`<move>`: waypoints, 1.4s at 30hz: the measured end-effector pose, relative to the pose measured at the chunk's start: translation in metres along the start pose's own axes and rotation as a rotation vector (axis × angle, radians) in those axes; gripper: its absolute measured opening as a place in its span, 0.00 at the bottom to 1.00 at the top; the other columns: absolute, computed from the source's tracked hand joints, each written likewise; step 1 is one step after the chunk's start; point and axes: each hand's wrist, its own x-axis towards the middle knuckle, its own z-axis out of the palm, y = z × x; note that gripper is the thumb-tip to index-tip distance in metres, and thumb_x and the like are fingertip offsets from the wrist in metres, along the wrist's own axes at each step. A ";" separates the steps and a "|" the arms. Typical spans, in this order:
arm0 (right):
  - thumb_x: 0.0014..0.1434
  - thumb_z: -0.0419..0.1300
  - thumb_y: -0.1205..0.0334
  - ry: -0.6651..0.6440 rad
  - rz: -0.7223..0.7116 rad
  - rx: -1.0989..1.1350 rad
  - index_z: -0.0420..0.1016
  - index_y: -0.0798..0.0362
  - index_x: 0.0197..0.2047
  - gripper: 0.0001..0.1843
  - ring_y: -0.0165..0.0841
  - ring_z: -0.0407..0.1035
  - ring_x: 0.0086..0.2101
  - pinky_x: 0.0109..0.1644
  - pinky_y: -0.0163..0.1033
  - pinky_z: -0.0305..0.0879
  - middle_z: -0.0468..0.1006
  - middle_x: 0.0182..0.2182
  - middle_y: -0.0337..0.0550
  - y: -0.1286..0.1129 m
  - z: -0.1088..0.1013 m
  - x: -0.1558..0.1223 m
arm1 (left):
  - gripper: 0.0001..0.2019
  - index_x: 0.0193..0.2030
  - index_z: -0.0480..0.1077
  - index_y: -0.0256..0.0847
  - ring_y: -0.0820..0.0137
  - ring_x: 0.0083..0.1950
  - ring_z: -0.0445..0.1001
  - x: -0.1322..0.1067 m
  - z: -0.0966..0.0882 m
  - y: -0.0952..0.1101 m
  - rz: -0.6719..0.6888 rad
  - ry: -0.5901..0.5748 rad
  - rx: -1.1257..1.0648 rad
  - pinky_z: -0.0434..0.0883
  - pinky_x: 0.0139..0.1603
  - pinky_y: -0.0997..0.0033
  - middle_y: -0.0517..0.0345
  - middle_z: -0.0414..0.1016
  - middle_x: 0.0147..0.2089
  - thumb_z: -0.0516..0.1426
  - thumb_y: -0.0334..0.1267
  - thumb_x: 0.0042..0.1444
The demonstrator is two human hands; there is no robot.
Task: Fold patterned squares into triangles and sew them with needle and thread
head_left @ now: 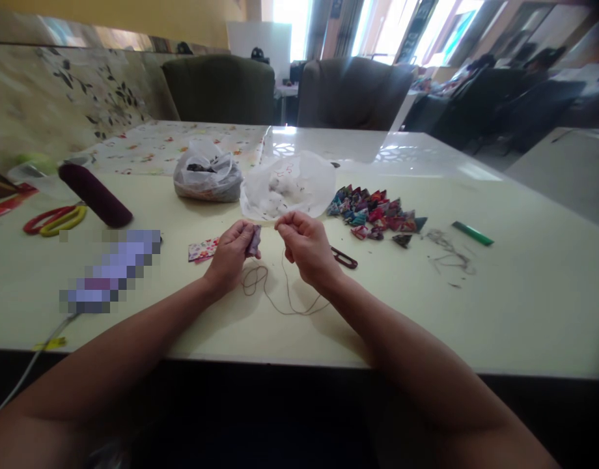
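My left hand is closed on a small purple fabric piece above the cream table. My right hand is pinched shut on a thin brown thread, which loops down onto the table between my wrists. Whether a needle is in the pinch I cannot make out. Just behind both hands lies a white plastic bag of white stuffing. A flat patterned fabric scrap lies left of my left hand.
A heap of several colourful fabric triangles lies right of the bags. A second plastic bag, a dark red cylinder, red and yellow scissors, small snips, a green stick and thread scraps lie around. Chairs stand behind.
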 end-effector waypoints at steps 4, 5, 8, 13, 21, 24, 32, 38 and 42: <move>0.58 0.59 0.57 -0.008 -0.006 -0.019 0.71 0.52 0.32 0.07 0.26 0.57 0.23 0.23 0.33 0.54 0.66 0.24 0.36 0.001 -0.005 0.005 | 0.11 0.30 0.66 0.39 0.77 0.24 0.63 0.002 -0.001 0.000 0.025 0.004 -0.002 0.71 0.30 0.77 0.63 0.65 0.26 0.57 0.38 0.65; 0.58 0.59 0.58 -0.014 -0.003 -0.027 0.72 0.53 0.33 0.07 0.26 0.57 0.23 0.23 0.33 0.54 0.66 0.23 0.35 0.002 -0.006 0.006 | 0.11 0.30 0.66 0.39 0.77 0.25 0.63 0.002 -0.001 0.000 0.036 -0.013 -0.002 0.71 0.31 0.77 0.63 0.65 0.26 0.57 0.38 0.65; 0.59 0.60 0.56 -0.033 0.006 -0.038 0.75 0.53 0.36 0.09 0.26 0.55 0.22 0.23 0.33 0.52 0.63 0.21 0.34 0.004 -0.005 0.006 | 0.11 0.31 0.67 0.39 0.76 0.24 0.63 0.000 0.000 -0.002 0.077 -0.050 0.016 0.71 0.31 0.75 0.63 0.64 0.25 0.57 0.39 0.65; 0.60 0.60 0.54 -0.077 0.004 -0.045 0.76 0.53 0.37 0.11 0.26 0.58 0.23 0.24 0.33 0.52 0.67 0.24 0.36 0.000 -0.002 0.002 | 0.12 0.31 0.67 0.40 0.75 0.25 0.64 0.000 -0.002 -0.004 0.118 -0.048 0.071 0.70 0.31 0.75 0.63 0.64 0.25 0.59 0.41 0.64; 0.59 0.59 0.59 -0.120 -0.064 -0.132 0.74 0.54 0.33 0.08 0.27 0.58 0.26 0.30 0.35 0.55 0.68 0.23 0.35 -0.005 -0.003 0.002 | 0.13 0.30 0.67 0.41 0.74 0.27 0.65 0.000 -0.007 -0.008 0.193 -0.093 0.184 0.68 0.33 0.74 0.62 0.65 0.24 0.58 0.42 0.66; 0.59 0.58 0.62 -0.123 -0.098 -0.182 0.72 0.54 0.31 0.07 0.27 0.59 0.27 0.31 0.35 0.55 0.67 0.23 0.35 -0.006 -0.003 0.001 | 0.13 0.31 0.67 0.41 0.74 0.27 0.65 0.000 -0.008 -0.008 0.227 -0.096 0.232 0.67 0.32 0.73 0.63 0.64 0.24 0.57 0.42 0.66; 0.58 0.59 0.59 -0.119 0.052 0.044 0.69 0.52 0.31 0.06 0.25 0.55 0.20 0.22 0.33 0.53 0.63 0.21 0.32 0.002 0.000 0.000 | 0.14 0.30 0.68 0.40 0.75 0.26 0.64 -0.002 -0.006 -0.003 0.229 -0.071 0.253 0.63 0.30 0.75 0.62 0.66 0.23 0.58 0.42 0.66; 0.53 0.62 0.61 -0.109 0.224 0.362 0.68 0.52 0.32 0.06 0.21 0.49 0.15 0.16 0.31 0.47 0.60 0.18 0.27 -0.008 0.006 -0.005 | 0.14 0.29 0.66 0.39 0.75 0.25 0.62 -0.004 -0.002 0.003 0.251 -0.087 0.285 0.61 0.30 0.74 0.62 0.66 0.22 0.56 0.40 0.67; 0.50 0.64 0.62 -0.096 0.257 0.503 0.69 0.53 0.31 0.08 0.20 0.47 0.15 0.16 0.30 0.47 0.58 0.16 0.25 -0.013 0.008 -0.008 | 0.14 0.30 0.66 0.40 0.75 0.25 0.62 -0.004 -0.002 0.004 0.255 -0.099 0.322 0.61 0.29 0.73 0.63 0.66 0.22 0.56 0.41 0.67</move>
